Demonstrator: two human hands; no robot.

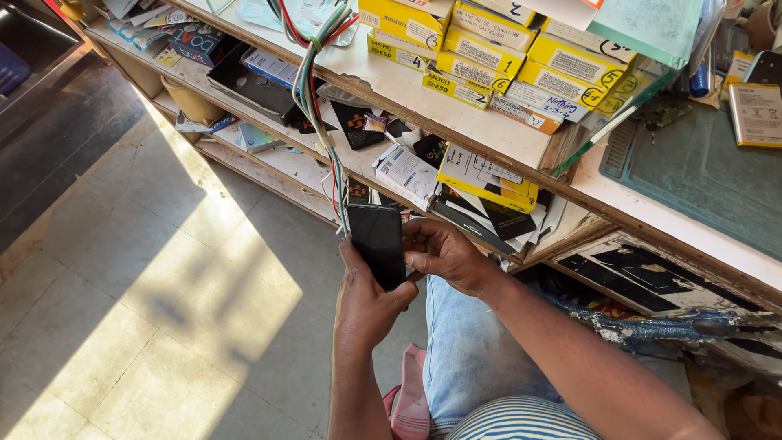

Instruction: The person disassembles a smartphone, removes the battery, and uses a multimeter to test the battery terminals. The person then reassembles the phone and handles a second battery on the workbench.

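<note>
The person holds a black phone point(378, 244) upright over their lap, the left hand point(366, 301) cupped round its lower end with the thumb across its bottom edge, the right hand point(440, 254) pinching its right side. Just above the grip a bundle of coloured wires point(314, 90) hangs down to the phone's top. Beyond the right hand, yellow boxes point(489, 49) are stacked on the wooden counter point(456, 122).

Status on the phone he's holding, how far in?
Done: nothing visibly opened; the black rectangular smartphone looks whole, its screen dark. In hand: the left hand grips it from below, while the right hand pinches its right edge. Left: no tool is in either hand, and the yellow cardboard boxes on the wooden counter sit untouched.
</note>
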